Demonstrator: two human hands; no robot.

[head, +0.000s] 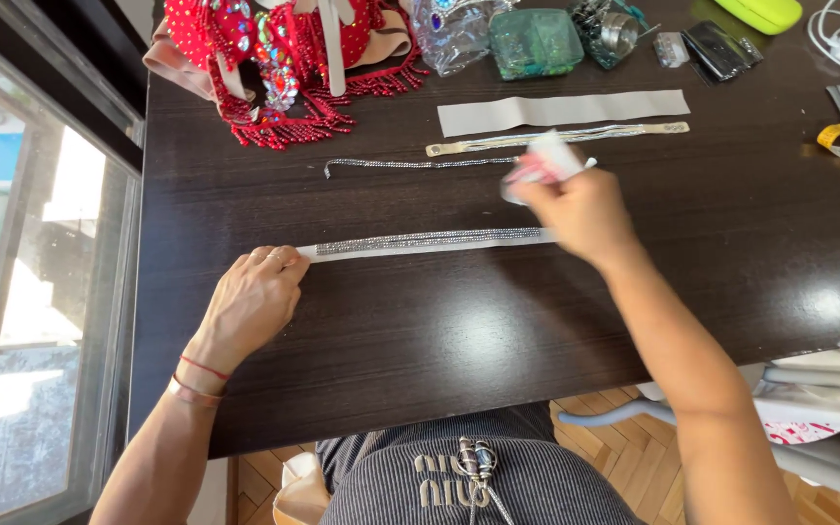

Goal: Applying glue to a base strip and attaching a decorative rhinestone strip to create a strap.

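The rhinestone strip [427, 241] is lying flat near the middle of the dark table [439, 331], its long axis running left to right. The left hand [253, 299] is pressing down on the strip's left end, fingers together and curled onto it. The right hand [576, 209] is hovering over the strip's right end, fingers clamped on a small tube [546, 160] (white and pink, blurred), so the strip is stretching leftward from those fingers.
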